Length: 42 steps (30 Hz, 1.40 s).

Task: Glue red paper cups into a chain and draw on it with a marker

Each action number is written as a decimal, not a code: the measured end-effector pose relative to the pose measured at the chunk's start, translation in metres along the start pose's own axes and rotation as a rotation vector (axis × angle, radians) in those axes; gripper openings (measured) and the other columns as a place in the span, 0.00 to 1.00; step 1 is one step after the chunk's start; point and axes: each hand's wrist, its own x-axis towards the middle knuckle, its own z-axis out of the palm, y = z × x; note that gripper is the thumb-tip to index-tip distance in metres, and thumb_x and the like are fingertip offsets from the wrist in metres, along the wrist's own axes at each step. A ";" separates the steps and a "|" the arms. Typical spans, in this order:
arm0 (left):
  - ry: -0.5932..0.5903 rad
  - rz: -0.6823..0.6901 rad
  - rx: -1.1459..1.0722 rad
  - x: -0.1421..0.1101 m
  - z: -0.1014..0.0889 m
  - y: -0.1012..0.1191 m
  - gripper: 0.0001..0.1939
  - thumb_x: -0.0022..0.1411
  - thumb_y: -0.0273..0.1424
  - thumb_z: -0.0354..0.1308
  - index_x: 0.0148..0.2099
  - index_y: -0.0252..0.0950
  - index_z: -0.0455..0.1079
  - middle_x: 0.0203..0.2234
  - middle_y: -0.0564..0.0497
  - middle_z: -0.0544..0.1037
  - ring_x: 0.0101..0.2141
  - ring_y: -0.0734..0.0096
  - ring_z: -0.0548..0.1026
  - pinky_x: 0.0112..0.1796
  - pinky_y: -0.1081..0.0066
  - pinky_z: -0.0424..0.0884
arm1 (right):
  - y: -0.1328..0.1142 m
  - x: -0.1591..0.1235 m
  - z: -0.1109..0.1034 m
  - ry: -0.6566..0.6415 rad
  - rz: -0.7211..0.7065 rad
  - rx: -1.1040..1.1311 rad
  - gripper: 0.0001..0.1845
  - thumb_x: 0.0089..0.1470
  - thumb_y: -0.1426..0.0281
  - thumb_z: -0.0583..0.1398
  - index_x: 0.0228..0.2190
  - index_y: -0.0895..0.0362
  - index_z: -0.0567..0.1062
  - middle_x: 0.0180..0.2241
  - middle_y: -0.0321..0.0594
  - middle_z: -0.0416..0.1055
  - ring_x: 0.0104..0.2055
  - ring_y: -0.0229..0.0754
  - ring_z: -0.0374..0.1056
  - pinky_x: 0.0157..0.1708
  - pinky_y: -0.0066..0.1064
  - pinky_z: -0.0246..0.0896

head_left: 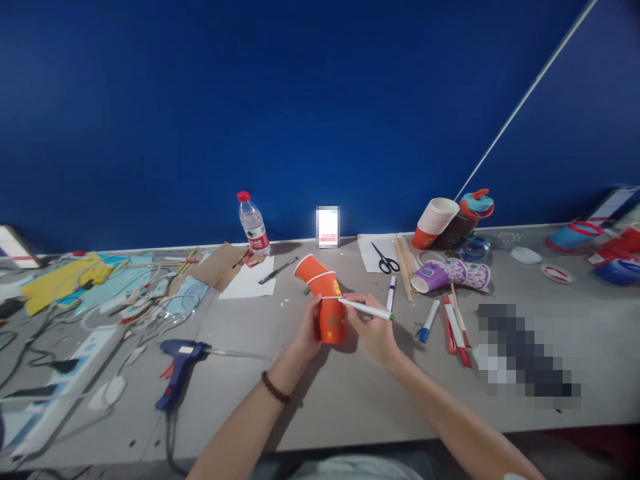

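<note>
My left hand (306,333) is wrapped round the side of an orange-red paper cup (332,319) that lies tilted on the grey table (350,393). A second orange cup (311,268) is joined to its far end. My right hand (373,330) pinches a white marker with a green cap (367,309), and the marker's tip touches the near cup's rim. A bead bracelet sits on my left wrist.
A blue glue gun (176,363) lies at the left, with cables and a power strip (60,387) beyond. Markers (430,320) and sticks, a purple cup (450,275), stacked cups (436,221), scissors (385,260) and a water bottle (253,225) lie behind, before a blue wall.
</note>
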 end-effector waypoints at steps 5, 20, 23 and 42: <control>-0.012 -0.009 0.012 -0.002 0.001 0.001 0.18 0.52 0.41 0.63 0.39 0.31 0.76 0.32 0.45 0.81 0.32 0.63 0.78 0.36 0.68 0.71 | -0.005 0.001 0.000 -0.010 -0.019 -0.002 0.06 0.57 0.67 0.59 0.36 0.53 0.75 0.39 0.42 0.77 0.42 0.47 0.74 0.44 0.41 0.69; 0.056 -0.036 0.094 -0.003 -0.003 -0.002 0.20 0.52 0.40 0.65 0.41 0.29 0.76 0.36 0.42 0.81 0.36 0.59 0.77 0.40 0.66 0.71 | -0.011 0.001 0.000 -0.017 -0.047 0.028 0.04 0.55 0.68 0.60 0.34 0.52 0.75 0.38 0.42 0.78 0.42 0.47 0.75 0.44 0.41 0.70; 0.063 -0.036 0.096 -0.003 -0.002 -0.002 0.20 0.52 0.41 0.65 0.41 0.29 0.76 0.35 0.42 0.81 0.35 0.60 0.77 0.40 0.66 0.70 | -0.010 0.001 0.001 -0.027 -0.047 0.036 0.03 0.55 0.69 0.60 0.34 0.53 0.74 0.39 0.42 0.78 0.42 0.47 0.75 0.44 0.41 0.69; 0.047 -0.050 0.087 -0.001 -0.004 -0.002 0.22 0.51 0.42 0.65 0.41 0.28 0.76 0.34 0.42 0.81 0.34 0.60 0.77 0.39 0.66 0.70 | -0.007 0.001 0.000 -0.037 -0.050 0.028 0.03 0.54 0.70 0.60 0.32 0.53 0.74 0.40 0.43 0.78 0.42 0.48 0.74 0.43 0.42 0.69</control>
